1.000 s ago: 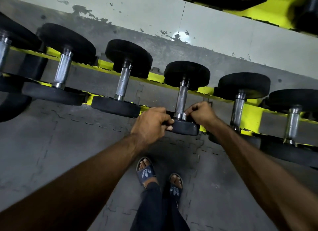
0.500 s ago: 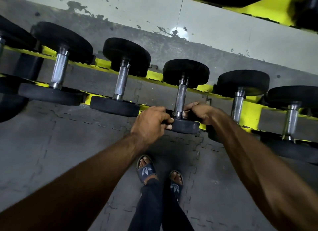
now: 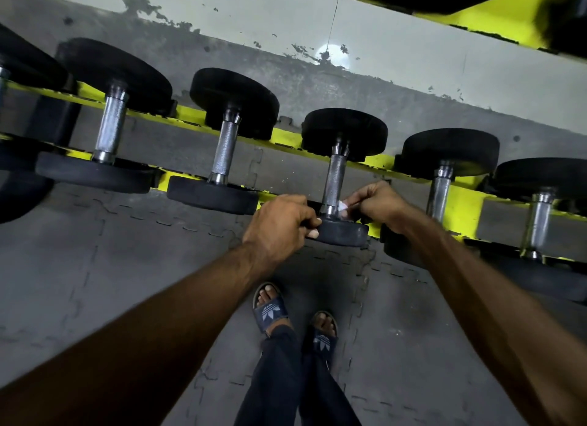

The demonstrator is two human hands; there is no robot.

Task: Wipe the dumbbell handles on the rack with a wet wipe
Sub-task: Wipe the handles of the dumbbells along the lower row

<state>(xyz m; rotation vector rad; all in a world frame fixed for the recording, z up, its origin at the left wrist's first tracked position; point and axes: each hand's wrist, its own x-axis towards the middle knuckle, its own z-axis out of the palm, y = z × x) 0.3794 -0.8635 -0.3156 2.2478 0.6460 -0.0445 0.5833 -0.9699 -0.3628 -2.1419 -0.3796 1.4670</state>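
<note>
A row of black dumbbells with knurled steel handles lies across a yellow rack [image 3: 286, 138]. The middle dumbbell [image 3: 344, 133] is the one under my hands. My left hand [image 3: 279, 225] grips the rim of its near weight head [image 3: 343, 232]. My right hand [image 3: 376, 203] pinches a small white wet wipe [image 3: 342, 207] against the lower end of its steel handle [image 3: 334, 181], just above the collar. Most of the wipe is hidden by my fingers.
Neighbouring dumbbells sit close on both sides, one to the left [image 3: 224, 152] and one to the right [image 3: 441, 184]. An upper yellow rack tier [image 3: 495, 16] overhangs at the top right. My sandalled feet [image 3: 295, 317] stand on grey interlocking floor mats below.
My right hand has shifted at the handle's lower end so that the white wipe now shows beside the steel. My left hand keeps its hold on the near weight head.
</note>
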